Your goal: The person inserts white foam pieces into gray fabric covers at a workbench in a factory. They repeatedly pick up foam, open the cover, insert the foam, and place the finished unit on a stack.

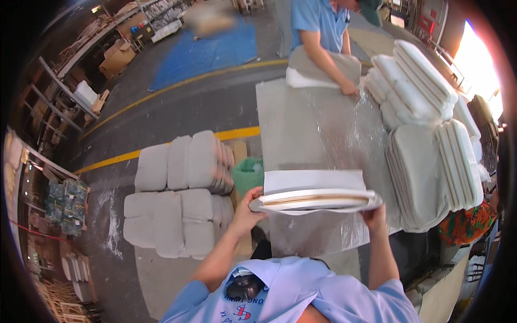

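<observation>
Between my two hands is a padded seat cushion, its long edge turned toward me. White covering wraps this cushion, and a thin tan-brown layer shows along its middle. My left hand is closed round the left end, with the fingers partly behind it. At the opposite end my right hand grips the corner, its fingers mostly hidden. Just beyond the cushion's edge a flat white panel stands out; whether it is part of the cushion I cannot tell. All this is above a worktable covered in clear plastic.
Stacked white and grey cushions fill the table's right side, with another white pile behind. Across the table a co-worker leans over a grey-white pad. Left are grey cushion stacks and a green bin.
</observation>
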{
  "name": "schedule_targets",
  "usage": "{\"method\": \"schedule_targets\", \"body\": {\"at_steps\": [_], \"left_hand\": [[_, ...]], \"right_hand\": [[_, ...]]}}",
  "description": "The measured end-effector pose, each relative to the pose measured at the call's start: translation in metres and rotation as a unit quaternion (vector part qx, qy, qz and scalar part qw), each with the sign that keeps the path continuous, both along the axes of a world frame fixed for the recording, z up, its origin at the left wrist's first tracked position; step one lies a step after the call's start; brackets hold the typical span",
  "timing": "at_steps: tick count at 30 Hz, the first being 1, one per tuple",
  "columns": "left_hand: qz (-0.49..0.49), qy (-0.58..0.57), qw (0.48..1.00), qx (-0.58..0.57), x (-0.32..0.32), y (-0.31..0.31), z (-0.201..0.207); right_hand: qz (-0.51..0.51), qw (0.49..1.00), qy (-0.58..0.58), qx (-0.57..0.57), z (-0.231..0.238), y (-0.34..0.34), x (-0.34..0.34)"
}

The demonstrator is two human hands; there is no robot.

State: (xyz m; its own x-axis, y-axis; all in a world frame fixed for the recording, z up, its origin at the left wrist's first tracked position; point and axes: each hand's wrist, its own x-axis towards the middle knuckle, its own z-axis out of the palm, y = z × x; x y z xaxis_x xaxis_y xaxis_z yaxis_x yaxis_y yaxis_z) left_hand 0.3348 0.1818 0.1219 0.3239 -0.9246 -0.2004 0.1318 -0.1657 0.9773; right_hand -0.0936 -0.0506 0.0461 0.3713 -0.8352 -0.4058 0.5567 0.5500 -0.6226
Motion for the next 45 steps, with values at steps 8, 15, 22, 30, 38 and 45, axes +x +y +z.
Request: {"method": "schedule_targets", "body": {"at_steps": [8,15,22,30,38,45], "left_hand": [[-0.049,0.126,0.956,-0.261,0.026,-0.126,0.098],[-0.011,0.190,0.935,-0.298,-0.009,-0.213,0.109],[0.048,0.196,0.961,-0.188,-0.015,-0.309,0.058],[0.019,0.253,0.964,-0.083,-0.043,-0.306,-0.014],[0.017,0.250,0.967,-0.040,-0.023,-0.301,-0.013],[0.017,0.213,0.976,-0.037,-0.010,-0.300,-0.018]], "right_hand": [[-0.049,0.995,-0.055,0.060,-0.008,0.132,0.000],[-0.027,0.992,-0.002,0.119,0.026,0.185,0.031],[0.124,0.971,0.090,0.186,0.037,0.196,0.066],[0.432,0.860,0.271,0.023,0.083,0.117,0.037],[0.203,0.808,0.398,-0.385,0.165,-0.072,0.162],[0.309,0.795,0.230,-0.469,0.115,-0.131,0.264]]}}
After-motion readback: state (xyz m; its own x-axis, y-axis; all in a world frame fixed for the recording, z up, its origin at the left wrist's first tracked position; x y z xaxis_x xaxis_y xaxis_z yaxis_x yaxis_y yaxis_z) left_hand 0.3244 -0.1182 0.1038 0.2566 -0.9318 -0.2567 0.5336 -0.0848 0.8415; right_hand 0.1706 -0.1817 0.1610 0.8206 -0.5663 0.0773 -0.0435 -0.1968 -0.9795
